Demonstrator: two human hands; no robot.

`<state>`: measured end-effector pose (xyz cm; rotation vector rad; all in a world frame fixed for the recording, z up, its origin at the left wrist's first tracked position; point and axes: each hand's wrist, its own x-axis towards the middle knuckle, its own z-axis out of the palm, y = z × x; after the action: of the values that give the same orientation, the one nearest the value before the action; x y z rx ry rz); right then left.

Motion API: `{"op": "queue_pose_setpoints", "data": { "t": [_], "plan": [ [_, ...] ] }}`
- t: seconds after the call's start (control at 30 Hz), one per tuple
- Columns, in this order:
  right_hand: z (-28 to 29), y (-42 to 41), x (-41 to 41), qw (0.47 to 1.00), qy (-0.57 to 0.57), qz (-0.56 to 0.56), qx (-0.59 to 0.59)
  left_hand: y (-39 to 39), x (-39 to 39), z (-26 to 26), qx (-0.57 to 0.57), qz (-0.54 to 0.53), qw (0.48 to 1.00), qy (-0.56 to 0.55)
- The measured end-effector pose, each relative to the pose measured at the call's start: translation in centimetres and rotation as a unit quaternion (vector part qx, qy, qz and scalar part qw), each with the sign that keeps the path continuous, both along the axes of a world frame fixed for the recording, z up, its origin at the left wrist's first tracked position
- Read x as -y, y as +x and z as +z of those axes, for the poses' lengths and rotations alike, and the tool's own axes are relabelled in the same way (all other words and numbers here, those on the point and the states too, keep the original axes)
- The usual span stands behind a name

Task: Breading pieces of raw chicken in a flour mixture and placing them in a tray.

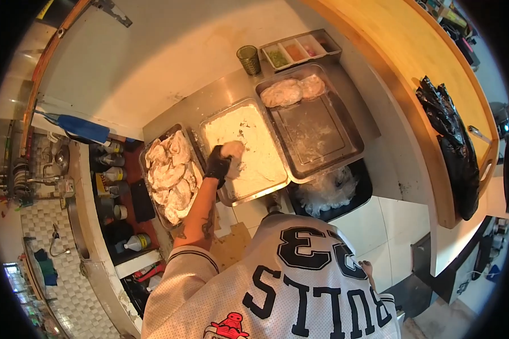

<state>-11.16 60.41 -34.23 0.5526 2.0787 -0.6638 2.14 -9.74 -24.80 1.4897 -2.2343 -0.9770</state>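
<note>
My left hand (219,163), in a black glove dusted with flour, is over a metal tray of flour (263,159). It grips a pale, flour-coated lump (233,149) that looks like a piece of raw meat. Left of it, a second metal tray (143,163) is heaped with floured meat pieces (169,173), apparently chicken. To the right, a larger metal tray (314,131) has a few pale coated pieces (286,92) at its far end. My right hand (367,269) is bare and low beside my jersey, mostly hidden; its grip cannot be made out.
Behind the trays stand a dark green tumbler (249,60) and a sectioned condiment box (301,50). Clear plastic bags (328,193) fill a black container below the right tray. A black plastic bag (449,148) lies on the wooden counter. Bottles (138,242) line the left shelf.
</note>
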Motion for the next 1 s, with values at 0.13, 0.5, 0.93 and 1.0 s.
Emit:
{"op": "queue_pose_setpoints", "data": {
  "t": [0.13, 0.5, 0.93, 1.0],
  "plan": [
    [-7.1, -1.0, -5.0, 0.978, -0.070, 0.177, -0.081, -3.2, -4.0, 4.4, -0.022, -0.269, 0.952, 0.143],
    [2.1, -11.4, 13.0, 0.959, -0.193, 0.093, -0.187, -0.1, -9.2, 1.2, 0.058, -0.326, 0.935, -0.131],
    [-1.2, -2.7, 1.2, 0.991, -0.098, -0.064, -0.066, -1.8, -6.4, 3.9, 0.183, -0.284, 0.935, -0.111],
    [-1.1, -1.5, -0.3, 0.994, -0.081, -0.069, -0.026, -2.4, -6.2, 4.1, 0.177, -0.279, 0.941, -0.078]
  ]
}}
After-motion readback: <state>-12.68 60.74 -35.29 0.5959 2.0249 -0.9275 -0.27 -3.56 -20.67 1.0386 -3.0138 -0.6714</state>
